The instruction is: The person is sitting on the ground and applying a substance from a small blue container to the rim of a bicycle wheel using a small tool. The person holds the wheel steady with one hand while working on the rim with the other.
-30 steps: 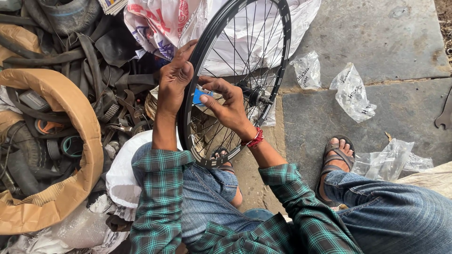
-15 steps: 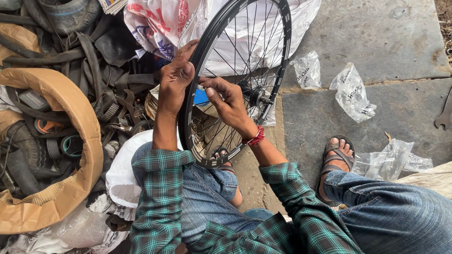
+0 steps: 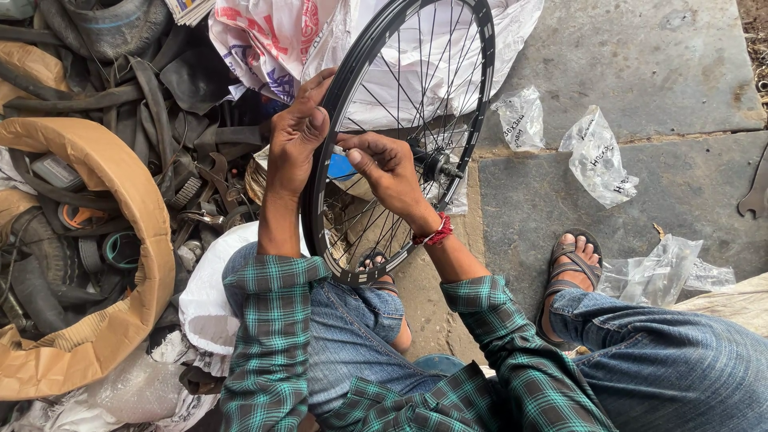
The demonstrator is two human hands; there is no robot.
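While the black spoked bicycle wheel [image 3: 400, 136] stands upright between the person's knees in the head view, its lower rim down by the sandalled foot, the left hand [image 3: 294, 138] is clamped on the near-left stretch of the rim, thumb on top and fingers wrapped round behind. The right hand [image 3: 384, 164] reaches in among the spokes from the right, thumb and fingertips pinched together at a spoke close to the rim; whether they grip a small tool there I cannot tell. A small blue object [image 3: 342, 168] shows just behind them. To work well here, the left hand would best keep the rim from rocking while the right hand makes short, controlled movements without bending neighbouring spokes. Grey stone slabs [image 3: 640, 64] make up the ground, with clear plastic bags [image 3: 596, 152] lying on the right and a spanner [image 3: 754, 196] at the far right edge. On the left sits a heap of black rubber tubes [image 3: 144, 88], a tyre wrapped in brown paper [image 3: 96, 240] and a printed white sack [image 3: 272, 32] behind the wheel.
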